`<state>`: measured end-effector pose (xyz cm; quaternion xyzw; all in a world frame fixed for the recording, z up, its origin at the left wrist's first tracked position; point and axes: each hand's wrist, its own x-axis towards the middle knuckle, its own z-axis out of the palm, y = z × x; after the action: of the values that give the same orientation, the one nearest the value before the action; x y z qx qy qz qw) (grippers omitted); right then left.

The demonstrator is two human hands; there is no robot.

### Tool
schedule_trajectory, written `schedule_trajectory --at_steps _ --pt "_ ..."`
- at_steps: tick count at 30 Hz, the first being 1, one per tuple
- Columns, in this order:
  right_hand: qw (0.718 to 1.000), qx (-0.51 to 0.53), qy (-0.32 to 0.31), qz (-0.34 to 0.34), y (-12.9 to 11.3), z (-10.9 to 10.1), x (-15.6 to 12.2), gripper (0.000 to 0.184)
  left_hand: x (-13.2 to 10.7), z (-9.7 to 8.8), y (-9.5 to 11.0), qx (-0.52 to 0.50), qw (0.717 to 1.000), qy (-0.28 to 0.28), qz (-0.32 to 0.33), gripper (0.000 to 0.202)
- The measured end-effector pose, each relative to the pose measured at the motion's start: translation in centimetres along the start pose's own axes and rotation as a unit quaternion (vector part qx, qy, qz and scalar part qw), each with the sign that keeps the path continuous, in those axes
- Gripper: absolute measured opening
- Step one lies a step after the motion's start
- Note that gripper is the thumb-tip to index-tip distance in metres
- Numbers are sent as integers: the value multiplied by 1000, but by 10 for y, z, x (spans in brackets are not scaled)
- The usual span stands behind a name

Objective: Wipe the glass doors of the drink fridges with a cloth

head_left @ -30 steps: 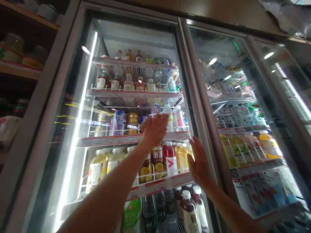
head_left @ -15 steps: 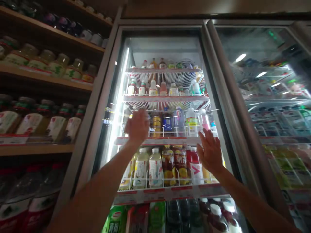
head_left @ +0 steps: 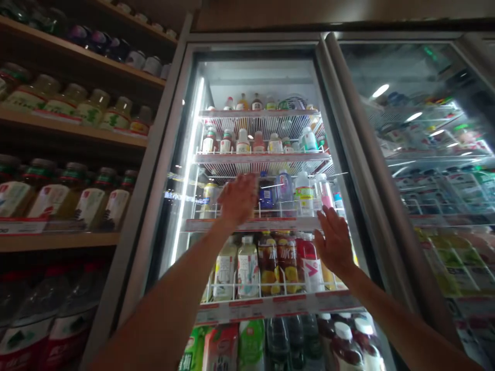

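My left hand (head_left: 238, 200) is raised in front of the lit drinks cooler, its fingers stretched out and slightly blurred. It holds nothing and hides part of the middle shelf, between a yellow can (head_left: 209, 197) and a blue container (head_left: 266, 196). Farther right, my right hand (head_left: 334, 242) is up with fingers apart, also holding nothing. Nearest to it are a pink drink bottle (head_left: 325, 191) and a red bottle with a V on its label (head_left: 311, 268). Whether either hand touches the cooler's glass, I cannot tell.
Several pale-labelled bottles (head_left: 247, 265) and dark tea bottles (head_left: 268, 265) stand behind a wire rail. A metal door frame (head_left: 358, 149) separates this cooler from another on the right. Wooden shelves (head_left: 58, 239) with bottles line the left. Reflections show on the glass.
My left hand has moved right along the middle shelf, uncovering the yellow can at the left. My right hand has stayed almost in place.
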<state>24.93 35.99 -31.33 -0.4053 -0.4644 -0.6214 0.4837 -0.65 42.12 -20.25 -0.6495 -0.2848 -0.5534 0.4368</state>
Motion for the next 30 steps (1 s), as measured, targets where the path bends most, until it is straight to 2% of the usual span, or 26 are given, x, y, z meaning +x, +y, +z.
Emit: schedule_trajectory --at_steps 2,3,4,5,6,7,9,10,11,12,14,16,17,18,19,20,21,23,25,26,28,29,30 --pt "1000 -9 -10 -4 -2 0 0 53 5 -8 -37 20 990 50 -134 52" --pt "1000 -14 -14 -6 -3 0 0 52 5 -9 -44 25 982 65 -178 54" --pt "1000 -16 -15 -7 -5 0 0 52 5 -8 -41 26 977 69 -199 55" --pt "1000 -17 -15 -8 -6 0 0 52 3 -6 -28 21 979 61 -195 55" --pt "1000 -16 -15 -7 -7 0 0 52 0 -1 -7 12 987 43 -156 53" --pt "1000 -14 -14 -4 -7 0 1 52 -3 5 17 -2 996 17 -83 52" --pt "1000 -12 -13 0 -6 0 1 51 -10 16 64 -30 994 -25 99 50" --pt "1000 -14 -16 -1 -3 -1 1 51 -13 19 79 -39 985 -37 166 50" --pt "1000 -19 -23 -2 1 -2 1 50 -14 20 85 -45 977 -45 203 50" --pt "999 -28 -31 1 7 -4 1 49 -15 19 81 -46 977 -48 202 49" --pt "997 -52 -42 24 20 -8 -1 48 -11 11 52 -37 993 -37 108 48" --pt "995 -68 -43 54 33 -12 -6 48 -3 4 16 -22 999 2 -37 51" --pt "995 -71 -41 65 38 -13 -8 48 2 1 5 -16 994 25 -108 53" --pt "994 -70 -40 69 41 -13 -10 49 7 0 3 -12 986 42 -162 55" --pt "995 -68 -39 69 43 -13 -12 49 10 1 10 -13 981 47 -189 56" --pt "995 -65 -38 69 43 -12 -14 50 12 4 26 -19 982 39 -183 56" --pt "995 -60 -36 69 43 -12 -15 51 11 8 50 -31 989 19 -140 56" --pt "996 -41 -27 71 40 -12 -16 53 3 19 108 -61 998 -29 10 54" --pt "997 -11 -3 70 40 -17 -16 54 -9 30 158 -78 989 -40 122 53" --pt "998 4 11 69 41 -22 -15 55 -13 34 173 -82 983 -36 158 52" --pt "997 23 35 67 47 -35 -14 56 -14 37 181 -88 977 -22 195 51" --pt "997 25 42 66 50 -41 -13 57 -10 37 174 -91 978 -14 185 50" --pt "997 24 44 64 53 -48 -12 57 -3 35 164 -94 985 -2 147 49"
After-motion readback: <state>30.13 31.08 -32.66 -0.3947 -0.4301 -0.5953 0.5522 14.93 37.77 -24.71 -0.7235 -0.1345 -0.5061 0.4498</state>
